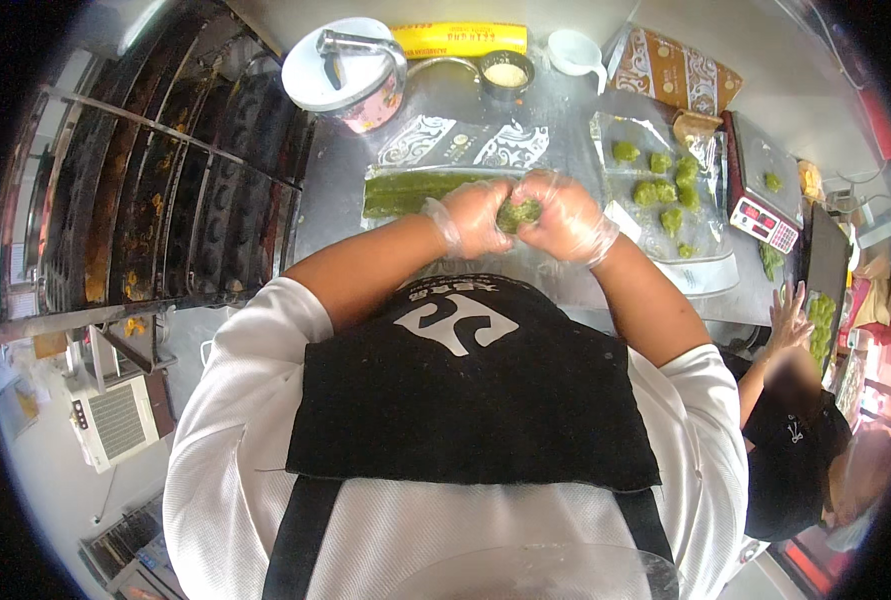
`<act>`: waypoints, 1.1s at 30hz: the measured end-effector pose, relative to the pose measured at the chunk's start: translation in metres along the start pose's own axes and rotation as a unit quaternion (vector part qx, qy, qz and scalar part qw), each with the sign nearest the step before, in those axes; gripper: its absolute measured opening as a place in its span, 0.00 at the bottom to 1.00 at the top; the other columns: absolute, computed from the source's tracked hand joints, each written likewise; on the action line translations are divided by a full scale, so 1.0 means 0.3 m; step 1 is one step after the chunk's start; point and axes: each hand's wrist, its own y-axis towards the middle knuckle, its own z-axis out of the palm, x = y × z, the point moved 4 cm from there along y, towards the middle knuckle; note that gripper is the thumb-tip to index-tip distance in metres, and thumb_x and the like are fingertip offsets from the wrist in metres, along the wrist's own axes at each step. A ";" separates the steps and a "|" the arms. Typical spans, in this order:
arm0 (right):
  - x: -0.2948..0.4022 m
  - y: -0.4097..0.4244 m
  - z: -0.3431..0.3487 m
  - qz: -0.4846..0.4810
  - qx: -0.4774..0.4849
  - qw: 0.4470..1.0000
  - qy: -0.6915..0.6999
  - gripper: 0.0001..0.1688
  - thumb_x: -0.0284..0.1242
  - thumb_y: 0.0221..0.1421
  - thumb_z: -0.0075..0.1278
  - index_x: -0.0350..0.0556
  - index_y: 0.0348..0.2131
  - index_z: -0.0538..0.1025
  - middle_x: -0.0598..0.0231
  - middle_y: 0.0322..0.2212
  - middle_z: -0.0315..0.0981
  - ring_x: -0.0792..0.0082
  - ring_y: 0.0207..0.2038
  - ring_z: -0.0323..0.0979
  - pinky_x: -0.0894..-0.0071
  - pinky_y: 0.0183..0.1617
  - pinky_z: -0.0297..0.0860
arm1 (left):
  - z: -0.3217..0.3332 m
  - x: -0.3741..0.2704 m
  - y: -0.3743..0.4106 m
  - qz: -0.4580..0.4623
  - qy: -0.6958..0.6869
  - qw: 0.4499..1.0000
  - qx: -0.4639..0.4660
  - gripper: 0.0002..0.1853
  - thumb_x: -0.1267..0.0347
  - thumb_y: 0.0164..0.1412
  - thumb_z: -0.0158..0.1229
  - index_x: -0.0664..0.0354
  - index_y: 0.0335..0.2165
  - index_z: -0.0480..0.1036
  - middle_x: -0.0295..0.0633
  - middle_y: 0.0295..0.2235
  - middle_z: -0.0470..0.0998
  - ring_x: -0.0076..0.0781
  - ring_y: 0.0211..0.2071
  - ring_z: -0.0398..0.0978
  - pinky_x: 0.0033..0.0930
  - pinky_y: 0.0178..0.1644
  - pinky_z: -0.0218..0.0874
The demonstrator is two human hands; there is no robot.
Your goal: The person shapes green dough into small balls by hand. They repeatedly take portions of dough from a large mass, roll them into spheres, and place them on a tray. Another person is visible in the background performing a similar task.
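Both my hands wear clear plastic gloves and meet over the metal table. Between them is a lump of green dough [518, 215]. My left hand [475, 217] curls against its left side; my right hand [564, 217] grips it from the right, fingers pressed over the top. Partly behind my left wrist lies a flat green slab [408, 193] on a patterned plastic sheet [415, 142]. To the right, several small green dough pieces [655, 192] rest on another clear sheet [704, 217]. One more green piece [773, 181] sits on a digital scale [766, 161].
Along the back stand a lidded pot [340, 67], a yellow box [460, 39], a black bowl of pale crumbs [505, 75] and a white strainer or cup [574, 54]. A dark tray rack [175, 172] is at left. A co-worker [794, 442] works at right beside a tray [828, 262].
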 end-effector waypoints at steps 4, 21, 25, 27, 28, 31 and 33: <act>0.096 0.060 -0.092 -0.076 0.006 0.997 0.023 0.26 0.21 0.38 0.61 0.47 0.42 0.73 0.54 0.44 0.69 0.49 0.47 0.72 0.61 0.50 0.69 | -0.067 -0.001 -0.016 0.013 -0.076 0.997 0.002 0.35 0.68 0.41 0.68 0.58 0.51 0.69 0.51 0.41 0.79 0.51 0.43 0.78 0.43 0.49 0.69; 0.215 0.223 -0.081 -0.176 0.064 0.982 -0.032 0.10 0.19 0.41 0.57 0.45 0.29 0.76 0.60 0.31 0.76 0.51 0.34 0.76 0.59 0.41 0.72 | -0.166 0.031 -0.040 0.107 -0.145 0.984 0.000 0.26 0.71 0.42 0.66 0.55 0.45 0.73 0.43 0.34 0.79 0.38 0.35 0.78 0.38 0.46 0.68; 0.118 0.157 -0.103 0.020 -0.089 0.949 0.303 0.16 0.23 0.49 0.57 0.47 0.40 0.75 0.59 0.40 0.78 0.58 0.37 0.77 0.58 0.43 0.73 | -0.147 0.066 -0.078 0.036 -0.244 0.965 -0.089 0.29 0.73 0.43 0.70 0.56 0.47 0.70 0.39 0.36 0.78 0.32 0.37 0.76 0.35 0.46 0.68; 0.096 0.122 -0.101 0.055 -0.140 0.803 0.577 0.21 0.26 0.53 0.57 0.48 0.47 0.72 0.57 0.43 0.76 0.60 0.38 0.77 0.59 0.44 0.73 | -0.148 0.083 -0.101 -0.014 -0.281 0.957 -0.064 0.31 0.76 0.46 0.71 0.57 0.49 0.69 0.36 0.40 0.76 0.26 0.42 0.74 0.32 0.47 0.67; 0.052 0.094 -0.091 0.067 -0.143 0.766 0.623 0.27 0.32 0.58 0.57 0.48 0.54 0.67 0.51 0.48 0.73 0.58 0.43 0.76 0.58 0.46 0.75 | -0.145 0.100 -0.101 -0.031 -0.274 0.957 -0.084 0.32 0.79 0.45 0.71 0.56 0.49 0.67 0.33 0.39 0.75 0.23 0.41 0.73 0.29 0.46 0.67; -0.016 0.017 -0.086 0.111 -0.119 0.688 0.707 0.26 0.36 0.61 0.55 0.46 0.54 0.67 0.51 0.48 0.72 0.56 0.47 0.74 0.56 0.47 0.75 | -0.156 0.087 -0.115 -0.008 -0.239 0.956 -0.168 0.31 0.80 0.45 0.70 0.57 0.49 0.68 0.33 0.39 0.75 0.23 0.41 0.73 0.28 0.46 0.67; -0.079 -0.033 -0.063 0.134 -0.157 0.620 0.757 0.24 0.36 0.62 0.54 0.43 0.52 0.69 0.49 0.45 0.73 0.50 0.47 0.75 0.48 0.51 0.74 | -0.141 0.094 -0.121 0.006 -0.299 0.935 -0.189 0.29 0.80 0.45 0.69 0.56 0.47 0.69 0.32 0.38 0.74 0.23 0.39 0.72 0.27 0.45 0.67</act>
